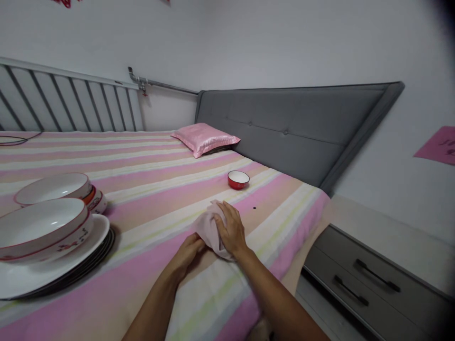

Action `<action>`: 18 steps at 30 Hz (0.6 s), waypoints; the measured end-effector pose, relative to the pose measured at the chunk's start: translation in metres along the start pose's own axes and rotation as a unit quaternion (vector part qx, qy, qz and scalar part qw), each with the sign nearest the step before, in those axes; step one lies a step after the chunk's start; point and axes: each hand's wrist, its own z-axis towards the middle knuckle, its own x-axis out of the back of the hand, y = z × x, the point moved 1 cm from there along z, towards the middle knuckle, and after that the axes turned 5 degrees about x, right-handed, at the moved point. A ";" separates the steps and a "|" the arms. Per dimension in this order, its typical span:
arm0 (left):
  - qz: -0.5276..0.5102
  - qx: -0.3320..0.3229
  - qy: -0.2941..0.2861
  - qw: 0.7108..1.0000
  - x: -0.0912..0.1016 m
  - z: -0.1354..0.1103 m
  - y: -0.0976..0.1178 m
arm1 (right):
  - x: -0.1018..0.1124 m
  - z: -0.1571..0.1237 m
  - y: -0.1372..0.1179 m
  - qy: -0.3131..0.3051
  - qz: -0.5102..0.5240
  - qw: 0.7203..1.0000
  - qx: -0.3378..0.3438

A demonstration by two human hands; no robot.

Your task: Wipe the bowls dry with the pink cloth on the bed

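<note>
Pale pink cloth [209, 231] is held over the striped bedspread [149, 203], pinched by the left hand [189, 251] and clasped in the grip of the right hand [231, 228]; whether anything is wrapped inside cannot be told. Handwriting on pink paper [435, 146] is cut off and unreadable. White interiors are shown by a small red bowl [238, 181] beyond and a floral bowl [44, 231] stacked on a white plate [102, 228].

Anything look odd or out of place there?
A dark speck stands out on the bed near the right hand and red bowl; I can't tell what it is. Stacked bowls and plates also seem unusual on bedding.
</note>
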 end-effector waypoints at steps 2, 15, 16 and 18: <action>0.043 -0.004 -0.054 0.998 0.004 0.002 -0.004 | 0.001 0.002 0.007 0.016 0.023 0.999 -0.029; -0.049 -0.039 -0.031 0.998 -0.002 0.001 -0.004 | 0.006 0.000 -0.004 -0.012 0.071 0.997 -0.030; -0.066 -0.043 -0.003 0.997 -0.001 0.000 -0.003 | 0.006 -0.002 -0.011 -0.026 0.041 0.999 -0.005; -0.111 -0.052 0.050 0.991 0.001 -0.001 0.000 | 0.004 -0.005 -0.024 -0.055 -0.013 0.997 0.052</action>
